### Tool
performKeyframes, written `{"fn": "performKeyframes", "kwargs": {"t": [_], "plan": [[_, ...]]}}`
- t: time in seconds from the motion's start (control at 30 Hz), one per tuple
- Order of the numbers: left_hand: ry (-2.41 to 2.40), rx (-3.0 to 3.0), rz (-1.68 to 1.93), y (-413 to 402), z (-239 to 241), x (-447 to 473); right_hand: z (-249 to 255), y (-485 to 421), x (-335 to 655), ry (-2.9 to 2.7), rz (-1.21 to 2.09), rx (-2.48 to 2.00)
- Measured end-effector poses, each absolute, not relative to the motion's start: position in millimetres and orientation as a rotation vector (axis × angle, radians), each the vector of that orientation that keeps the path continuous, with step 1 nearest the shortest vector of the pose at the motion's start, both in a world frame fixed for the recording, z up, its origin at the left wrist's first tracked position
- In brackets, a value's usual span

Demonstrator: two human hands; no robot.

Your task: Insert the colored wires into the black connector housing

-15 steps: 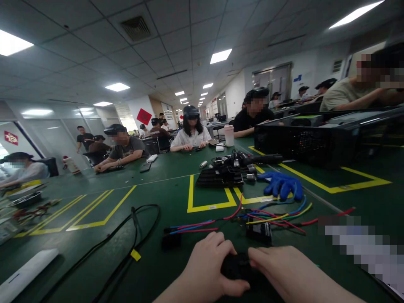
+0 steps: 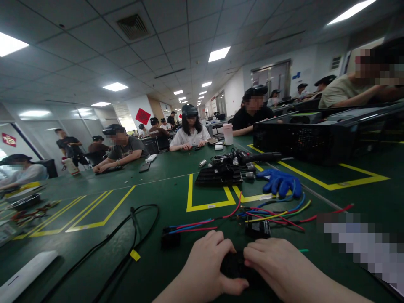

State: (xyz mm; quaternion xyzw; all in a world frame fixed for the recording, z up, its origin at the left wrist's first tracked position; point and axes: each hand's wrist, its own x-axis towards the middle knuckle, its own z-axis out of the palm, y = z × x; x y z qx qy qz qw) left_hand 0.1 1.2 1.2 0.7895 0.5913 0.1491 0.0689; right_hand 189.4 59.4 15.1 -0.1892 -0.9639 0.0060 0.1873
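Low in the head view, my left hand [image 2: 210,263] curls around a small black block-like part [image 2: 232,266], thumb below it and fingers over the far side. My right hand [image 2: 279,259] has its fingers closed and pressed at the right side of that part. Most of the part is hidden between the hands, and its exact kind does not show. Just beyond the left hand lies a black connector block [image 2: 171,238] with red and blue wires. Past the right hand is another black block [image 2: 258,229] under coloured wires. A green wire end [image 2: 303,251] pokes out beside my right hand.
A black cable [image 2: 121,242] loops across the table's left half. Farther back are a blue glove [image 2: 280,183], black parts [image 2: 217,176] with metal cylinders, and a black computer case [image 2: 293,139]. A white strip [image 2: 27,275] lies front left. Several people sit around the table.
My right hand's fingers have shifted slightly left and up along the black part. The green wire end shows more clearly. The left hand stays nearly still.
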Motion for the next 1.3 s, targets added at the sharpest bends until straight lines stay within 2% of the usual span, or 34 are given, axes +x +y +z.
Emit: {"fn": "performKeyframes", "kwargs": {"t": [0.13, 0.3, 0.47, 0.57, 0.8, 0.97, 1.3], "plan": [[1.780, 2.381, 0.446, 1, 2, 1, 15, 59, 190, -2.698, 0.089, -0.542], [1.784, 2.362, 0.463, 1, 4, 1, 11, 60, 191, -2.741, 0.029, -0.504], [1.783, 2.362, 0.487, 1, 5, 0, 42, 64, 196, -2.455, 0.172, -0.561], [1.771, 2.352, 0.501, -1, 6, 1, 50, 68, 198, -2.414, 0.118, -0.623], [1.779, 2.331, 0.509, -1, 6, 0, 22, 75, 199, -2.552, -0.002, -0.796], [1.791, 2.313, 0.541, -1, 5, 3, 18, 84, 200, -2.543, -0.140, -0.759], [1.855, 2.261, 0.662, -3, 4, 12, 5, 123, 204, -2.494, -0.404, -0.989]]}}
